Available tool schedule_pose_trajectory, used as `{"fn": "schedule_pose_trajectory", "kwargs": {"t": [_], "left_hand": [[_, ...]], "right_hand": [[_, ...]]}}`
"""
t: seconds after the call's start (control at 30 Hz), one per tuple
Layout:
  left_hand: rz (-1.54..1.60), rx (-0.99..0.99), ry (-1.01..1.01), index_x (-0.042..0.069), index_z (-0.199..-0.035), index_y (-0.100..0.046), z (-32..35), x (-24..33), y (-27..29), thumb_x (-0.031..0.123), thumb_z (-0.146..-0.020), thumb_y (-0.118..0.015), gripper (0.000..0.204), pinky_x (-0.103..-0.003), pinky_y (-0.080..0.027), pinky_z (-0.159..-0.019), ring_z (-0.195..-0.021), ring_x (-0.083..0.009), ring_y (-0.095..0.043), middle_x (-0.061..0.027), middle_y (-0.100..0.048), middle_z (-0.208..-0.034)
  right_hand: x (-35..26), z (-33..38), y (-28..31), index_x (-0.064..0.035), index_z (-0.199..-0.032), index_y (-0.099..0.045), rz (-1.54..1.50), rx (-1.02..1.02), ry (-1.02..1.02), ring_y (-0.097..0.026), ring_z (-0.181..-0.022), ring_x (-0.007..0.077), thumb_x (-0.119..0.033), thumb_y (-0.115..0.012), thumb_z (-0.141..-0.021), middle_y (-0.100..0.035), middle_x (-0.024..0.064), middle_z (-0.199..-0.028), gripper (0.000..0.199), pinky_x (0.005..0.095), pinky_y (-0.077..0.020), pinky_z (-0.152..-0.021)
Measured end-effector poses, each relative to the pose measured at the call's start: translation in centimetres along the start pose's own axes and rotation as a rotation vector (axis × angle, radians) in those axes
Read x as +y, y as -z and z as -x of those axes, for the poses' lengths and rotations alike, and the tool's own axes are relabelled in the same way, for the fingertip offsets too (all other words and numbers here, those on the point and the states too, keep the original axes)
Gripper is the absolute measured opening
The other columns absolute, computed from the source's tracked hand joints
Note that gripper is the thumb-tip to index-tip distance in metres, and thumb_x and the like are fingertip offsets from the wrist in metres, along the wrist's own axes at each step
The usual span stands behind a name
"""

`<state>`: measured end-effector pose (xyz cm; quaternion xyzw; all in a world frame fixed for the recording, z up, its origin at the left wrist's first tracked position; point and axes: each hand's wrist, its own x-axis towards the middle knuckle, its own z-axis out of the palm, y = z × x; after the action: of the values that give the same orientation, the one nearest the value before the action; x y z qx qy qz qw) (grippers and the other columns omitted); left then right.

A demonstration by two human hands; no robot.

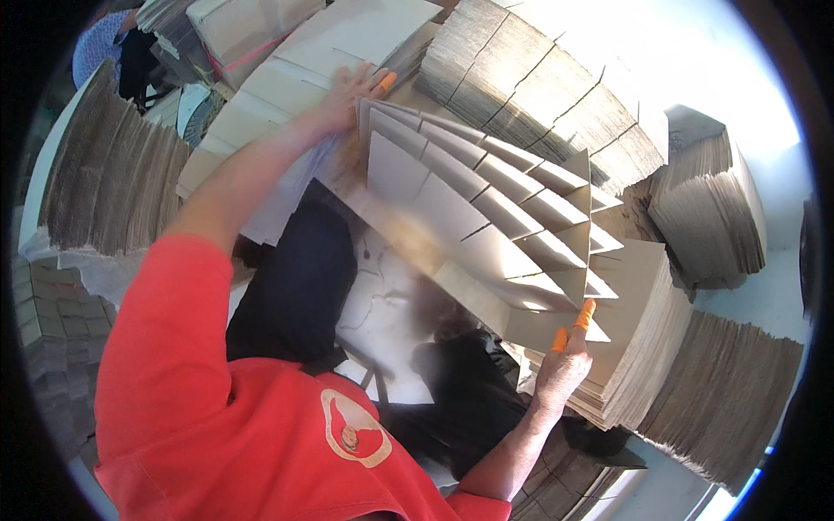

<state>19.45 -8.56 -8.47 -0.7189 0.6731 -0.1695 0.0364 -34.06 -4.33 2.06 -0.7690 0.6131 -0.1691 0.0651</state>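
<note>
A cardboard divider (486, 204) of interlocked slotted strips, forming a grid of cells, stands partly fanned open in front of me. My right hand (563, 373), with orange finger covers, pinches the divider's near right end. My left hand (352, 97) reaches to the far left, fingers spread, one in an orange cover. It lies on a stack of pale slotted cardboard strips (287, 87), beside the divider's far left corner. Below the divider runs a board or bench edge (465, 286).
Slotted cardboard stacks stand behind the divider (530, 82) and at the left (109, 169). More cardboard piles (638, 330) rise at the right, with another (721, 391) beyond. A stool leg (373, 378) shows between my knees. A person in a patterned blue top (97, 48) is at the upper left.
</note>
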Motion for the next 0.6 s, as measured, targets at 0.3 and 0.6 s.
{"fn": "schedule_pose_trajectory", "kwargs": {"t": [0.3, 0.6], "left_hand": [[0.69, 0.268, -0.017, 0.004, -0.143, -0.041, -0.8, -3.5, -0.8, 0.021, -0.086, -0.064, 0.063, -0.043, -0.035, -0.109, -0.135, -0.0343, -0.041, -0.0178, -0.044, -0.145], [1.044, 0.644, 0.27, 0.008, -0.121, -0.065, 0.4, 5.5, 15.9, 0.013, -0.088, -0.069, 0.034, -0.031, -0.047, -0.096, -0.109, -0.0185, -0.064, -0.0097, -0.069, -0.117]], "right_hand": [[-0.6, -0.3, 1.4, -0.0154, -0.148, -0.041, -0.072, 0.053, -0.047, -0.046, -0.051, 0.0169, -0.014, -0.07, -0.089, -0.063, 0.0132, -0.068, 0.066, 0.0332, -0.0483, -0.056], [11.0, -2.3, 3.7, -0.0028, -0.13, -0.054, 0.642, 0.387, -0.193, -0.06, -0.096, 0.031, -0.023, -0.075, -0.082, -0.062, 0.0161, -0.103, 0.057, 0.0408, -0.0508, -0.08]]}}
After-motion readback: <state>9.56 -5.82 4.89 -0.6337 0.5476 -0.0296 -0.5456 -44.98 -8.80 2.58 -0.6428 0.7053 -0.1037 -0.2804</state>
